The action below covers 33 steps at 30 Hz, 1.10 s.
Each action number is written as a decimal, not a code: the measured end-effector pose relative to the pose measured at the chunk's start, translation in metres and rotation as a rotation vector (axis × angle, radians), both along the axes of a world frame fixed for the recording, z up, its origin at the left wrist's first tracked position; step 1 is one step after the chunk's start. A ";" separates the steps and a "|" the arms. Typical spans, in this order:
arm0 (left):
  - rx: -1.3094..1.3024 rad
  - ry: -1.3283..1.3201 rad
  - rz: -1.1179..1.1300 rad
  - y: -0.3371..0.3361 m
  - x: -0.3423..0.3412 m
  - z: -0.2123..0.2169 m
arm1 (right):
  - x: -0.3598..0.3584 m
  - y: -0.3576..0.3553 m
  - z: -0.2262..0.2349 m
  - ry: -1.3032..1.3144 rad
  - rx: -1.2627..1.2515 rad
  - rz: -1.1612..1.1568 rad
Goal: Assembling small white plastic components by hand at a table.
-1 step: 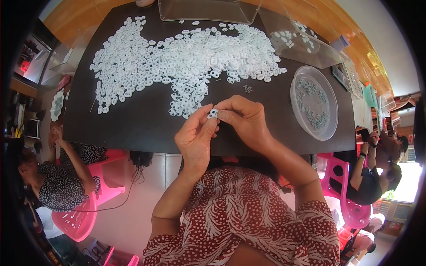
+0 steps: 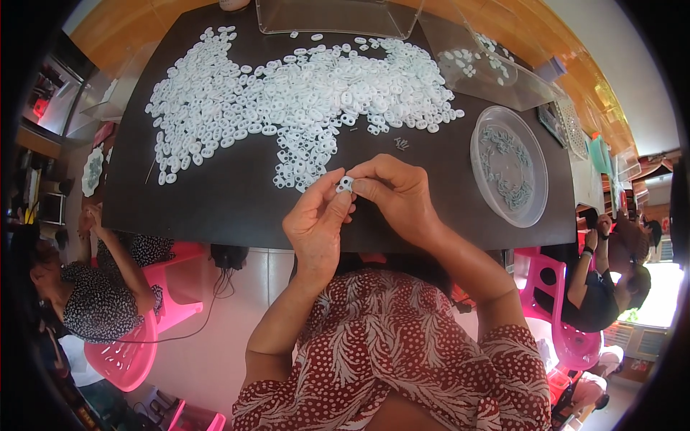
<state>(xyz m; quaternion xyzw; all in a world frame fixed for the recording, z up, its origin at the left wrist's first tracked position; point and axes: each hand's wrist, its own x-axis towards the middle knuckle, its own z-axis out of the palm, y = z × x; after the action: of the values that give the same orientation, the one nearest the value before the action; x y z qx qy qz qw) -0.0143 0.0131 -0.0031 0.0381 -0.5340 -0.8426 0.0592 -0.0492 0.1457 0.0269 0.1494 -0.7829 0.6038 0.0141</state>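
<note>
Between my two hands, over the near part of the dark table [image 2: 237,205], is a small white plastic piece with dark holes [image 2: 345,184]. My left hand [image 2: 316,224] pinches it from the left with thumb and fingers. From the right, my right hand [image 2: 394,190] is closed at the piece, thumb and forefinger touching its edge; anything tiny between those fingertips is hidden. Just beyond lies a small cluster of similar holed pieces [image 2: 302,154], joined to a wide heap of white oval pieces [image 2: 316,86]. A few small grey pins [image 2: 401,144] lie to the right of that cluster.
A round clear tub [image 2: 476,172] with many small grey-green pins stands at the right. Clear plastic bins [image 2: 338,32] sit along the far side. Two people sit nearby, one on a pink chair [image 2: 136,352] at left, another by a pink chair [image 2: 550,287] at right.
</note>
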 end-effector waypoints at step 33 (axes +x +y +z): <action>0.178 0.002 -0.005 -0.001 0.002 0.005 | 0.008 -0.004 -0.007 0.421 0.190 -0.039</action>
<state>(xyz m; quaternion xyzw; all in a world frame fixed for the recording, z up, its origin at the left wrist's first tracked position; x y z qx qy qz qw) -0.0119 0.0118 0.0015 0.0411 -0.4568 -0.8870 0.0541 -0.0416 0.1420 0.0194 0.2574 -0.8187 0.4827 0.1746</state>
